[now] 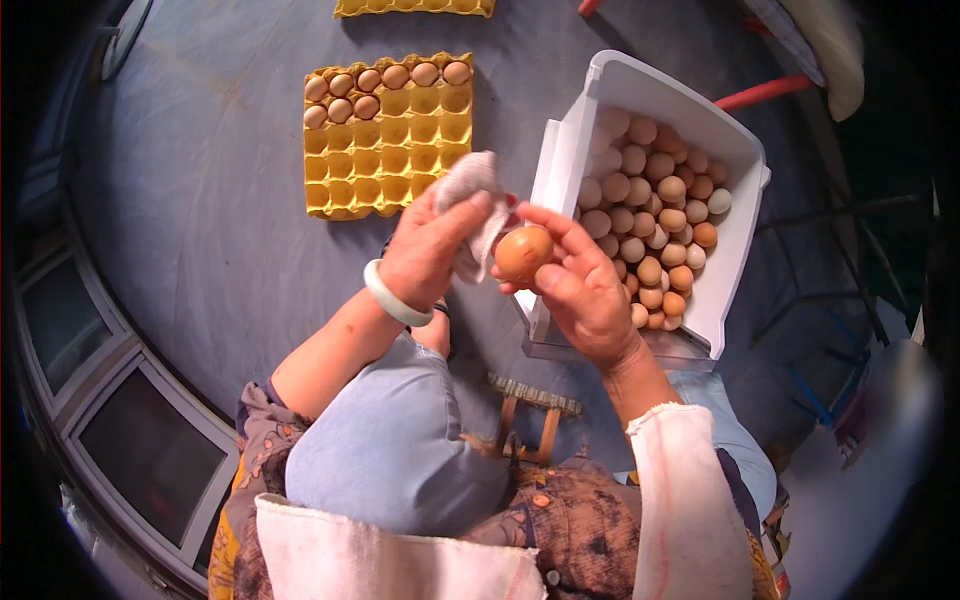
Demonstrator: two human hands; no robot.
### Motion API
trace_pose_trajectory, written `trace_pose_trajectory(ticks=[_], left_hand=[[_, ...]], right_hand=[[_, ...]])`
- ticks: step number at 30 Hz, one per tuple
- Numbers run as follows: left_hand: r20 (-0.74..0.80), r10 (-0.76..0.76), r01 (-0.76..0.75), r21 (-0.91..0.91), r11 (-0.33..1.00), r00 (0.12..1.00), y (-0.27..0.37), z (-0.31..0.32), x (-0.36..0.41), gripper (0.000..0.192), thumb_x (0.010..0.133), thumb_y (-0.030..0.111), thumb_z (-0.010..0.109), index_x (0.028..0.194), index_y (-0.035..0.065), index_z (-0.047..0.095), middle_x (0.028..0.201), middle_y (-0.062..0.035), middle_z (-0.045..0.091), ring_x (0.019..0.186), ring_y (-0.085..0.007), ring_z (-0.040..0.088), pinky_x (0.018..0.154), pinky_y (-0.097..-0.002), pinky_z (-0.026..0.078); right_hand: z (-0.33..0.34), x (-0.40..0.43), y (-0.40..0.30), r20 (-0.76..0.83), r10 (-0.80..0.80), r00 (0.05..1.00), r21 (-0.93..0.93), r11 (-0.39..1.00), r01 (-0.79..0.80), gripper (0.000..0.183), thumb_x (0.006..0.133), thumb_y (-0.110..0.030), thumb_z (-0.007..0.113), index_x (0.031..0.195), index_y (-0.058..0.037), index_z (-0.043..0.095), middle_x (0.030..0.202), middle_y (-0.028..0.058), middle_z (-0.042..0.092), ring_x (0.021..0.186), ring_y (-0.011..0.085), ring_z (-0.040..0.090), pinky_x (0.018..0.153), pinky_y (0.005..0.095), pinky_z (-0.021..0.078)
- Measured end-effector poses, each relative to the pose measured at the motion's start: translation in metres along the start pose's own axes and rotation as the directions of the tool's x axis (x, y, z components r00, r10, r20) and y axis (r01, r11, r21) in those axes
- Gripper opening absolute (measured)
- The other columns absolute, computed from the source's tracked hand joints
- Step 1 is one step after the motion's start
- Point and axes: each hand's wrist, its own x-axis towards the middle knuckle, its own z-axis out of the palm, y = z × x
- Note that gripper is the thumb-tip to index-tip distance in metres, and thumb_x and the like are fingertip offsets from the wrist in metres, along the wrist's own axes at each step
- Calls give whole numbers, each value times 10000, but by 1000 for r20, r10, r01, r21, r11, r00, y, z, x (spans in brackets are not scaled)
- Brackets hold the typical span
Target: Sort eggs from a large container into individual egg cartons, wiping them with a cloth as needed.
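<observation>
My left hand [433,244] grips a crumpled whitish cloth [475,184]. Beside it, my right hand [585,289] holds a brown egg [523,254] with darker marks on its shell, between thumb and fingers; the cloth is close to the egg's left side. Beyond my left hand, a yellow egg tray [360,166] lies on the floor, with a full far row of eggs and three more in the row before it. To the right of my right hand, a white plastic bin [731,247] holds many loose brown and pale eggs [660,166].
Part of another yellow tray [414,7] shows at the top edge. A small wooden stool [529,427] stands between my legs. Red legs of furniture [765,91] are behind the bin. Glass-paned frames [154,450] line the left side.
</observation>
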Motion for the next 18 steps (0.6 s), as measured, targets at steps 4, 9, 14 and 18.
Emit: trace_pose_trajectory(ticks=[4, 9, 14, 18], left_hand=[[-88, 22, -21, 20, 1000, 996, 1, -5, -5, 372, 961, 188, 538, 1294, 43, 460, 1225, -158, 581, 1129, -252, 580, 957, -421, 488], [64, 122, -125, 38, 991, 990, -1, 4, -8, 451, 962, 173, 533, 1364, 25, 392, 1327, -184, 510, 1204, -284, 530, 1022, -418, 433], [282, 149, -253, 380, 890, 948, -4, 15, -11, 505, 955, 155, 549, 1401, 11, 359, 1399, -138, 470, 1227, -227, 506, 1047, -366, 385], [114, -106, 90, 135, 987, 988, -10, 7, -11, 376, 966, 226, 534, 1283, 26, 499, 1108, -66, 606, 940, -123, 596, 773, -259, 502]], right_hand=[[-11, 0, -3, -32, 23, 999, 255, 967, -14, 511, 950, -128, 477, 1415, 6, 312, 1167, 184, 584, 1062, 252, 616, 937, 366, 508], [-15, 1, 3, -102, 63, 993, 319, 947, -27, 404, 972, -247, 526, 1262, 19, 432, 1131, 163, 613, 1012, 252, 642, 872, 369, 544], [-9, 2, 17, -190, 52, 980, 229, 973, -7, 371, 944, -219, 597, 1214, -13, 450, 1061, 105, 619, 915, 177, 635, 798, 311, 542], [-2, -2, 24, -151, -111, 982, -150, 985, 88, 374, 890, -59, 652, 1197, -19, 443, 1002, 56, 599, 910, 109, 593, 803, 267, 511]])
